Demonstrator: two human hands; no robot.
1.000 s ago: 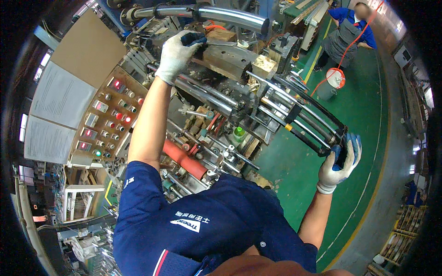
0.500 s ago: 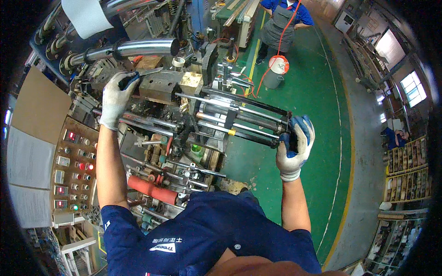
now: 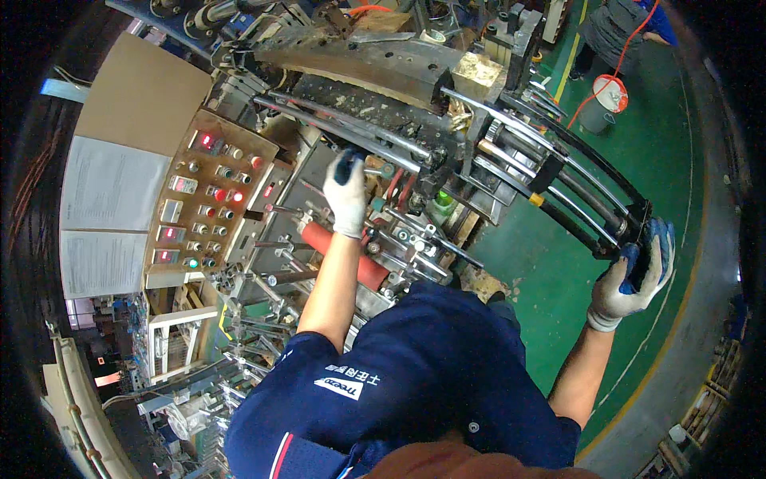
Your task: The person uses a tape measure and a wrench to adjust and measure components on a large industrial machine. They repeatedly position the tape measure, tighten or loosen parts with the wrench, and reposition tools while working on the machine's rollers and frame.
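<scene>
Both of my hands wear white knit gloves with blue-coated fingers. My left hand [image 3: 347, 195] is over the machine, below two long steel rods [image 3: 351, 132], fingers curled in. Beside its fingertips is a short lever with a grey-green knob [image 3: 384, 170]; whether I grip it is hidden. My right hand [image 3: 634, 275] is closed round the black end plate [image 3: 636, 227] of a frame of rods [image 3: 554, 180] that sticks out from the machine's right side. Behind the left hand lies a long dark metal block [image 3: 359, 64], with a brass-coloured block [image 3: 479, 69] at its right end.
A brown control panel [image 3: 209, 203] with lit displays and buttons stands at left, beside papered boards [image 3: 108, 215]. A red roller [image 3: 343, 255] lies among rods and clamps near my body. On the green floor are a bucket [image 3: 602, 112] and a red hose; a person [image 3: 618, 32] stands behind.
My left hand has come off the metal block and moved toward me, to the lever below the rods. The right hand stays at the frame's end plate. The view has swung left.
</scene>
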